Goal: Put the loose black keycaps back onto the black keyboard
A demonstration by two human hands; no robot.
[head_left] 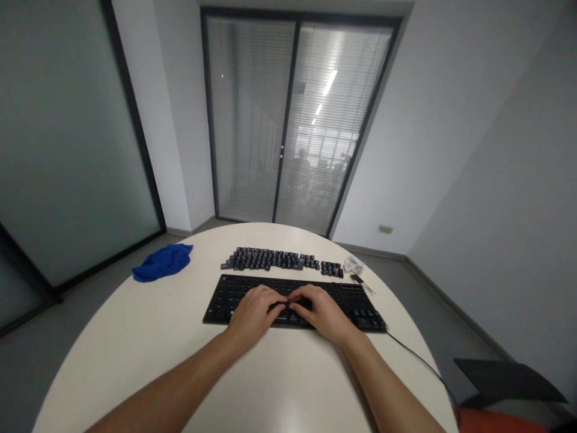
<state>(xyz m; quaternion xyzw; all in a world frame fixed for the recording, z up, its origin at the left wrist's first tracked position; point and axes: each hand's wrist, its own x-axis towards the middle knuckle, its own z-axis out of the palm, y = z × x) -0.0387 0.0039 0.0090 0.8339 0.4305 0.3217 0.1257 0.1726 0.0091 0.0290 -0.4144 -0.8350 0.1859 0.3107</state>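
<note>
A black keyboard (220, 300) lies flat on the white round table (148, 343), with many of its key positions bare of caps. Over its middle, my left hand (258, 308) and my right hand (321, 308) meet fingertip to fingertip. Thumb and fingers are pinched together on each hand, close to the keyboard's surface. Whatever sits between the fingertips is too small and hidden to name. Loose black keycaps (252, 259) stand in rows just behind the keyboard. Another cluster of keycaps (332, 269) is at the right end of those rows.
A crumpled blue cloth (164, 263) lies at the table's left edge. Near the right edge are a clear plastic bag (354, 264) and a small dark object (356, 279). The keyboard cable (417, 356) runs over the right edge towards a chair (509, 380).
</note>
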